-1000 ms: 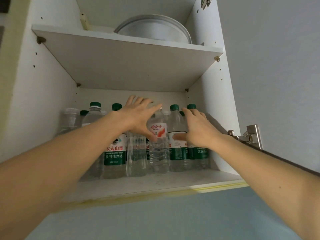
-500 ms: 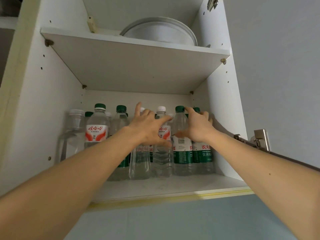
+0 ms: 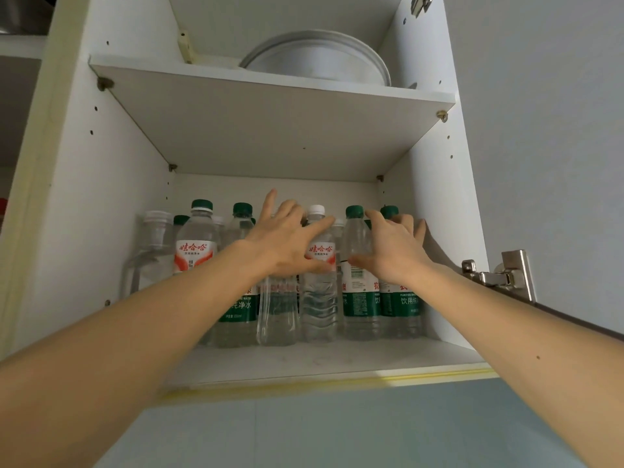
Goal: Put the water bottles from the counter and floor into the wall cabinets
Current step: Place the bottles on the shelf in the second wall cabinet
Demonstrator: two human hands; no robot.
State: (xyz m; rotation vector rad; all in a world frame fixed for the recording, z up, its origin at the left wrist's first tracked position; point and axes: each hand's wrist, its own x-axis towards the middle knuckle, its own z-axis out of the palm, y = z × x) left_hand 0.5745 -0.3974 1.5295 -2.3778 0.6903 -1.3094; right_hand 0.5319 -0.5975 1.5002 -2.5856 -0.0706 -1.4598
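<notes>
Several water bottles stand in rows on the lower shelf (image 3: 320,363) of an open wall cabinet. My left hand (image 3: 283,244) lies spread against a clear unlabelled bottle (image 3: 277,315), its thumb on the red label of a white-capped bottle (image 3: 319,298). My right hand (image 3: 391,251) rests over the rightmost green-capped bottle (image 3: 401,309), thumb across the neighbouring green-label bottle (image 3: 358,298). Neither bottle is lifted. Left of my arm stand a red-label bottle (image 3: 196,244) and a transparent-capped one (image 3: 152,244).
An upper shelf (image 3: 270,130) sits close above the bottle caps and carries a white round dish (image 3: 320,59). A metal hinge (image 3: 499,275) and the open door's dark edge (image 3: 574,319) lie just under my right forearm. Bare shelf shows in front of the bottles.
Both hands have reached deeper into the shelf while staying against the front bottles, which now stand further from the front edge. My left arm has dropped, uncovering the red-label bottle on the left.
</notes>
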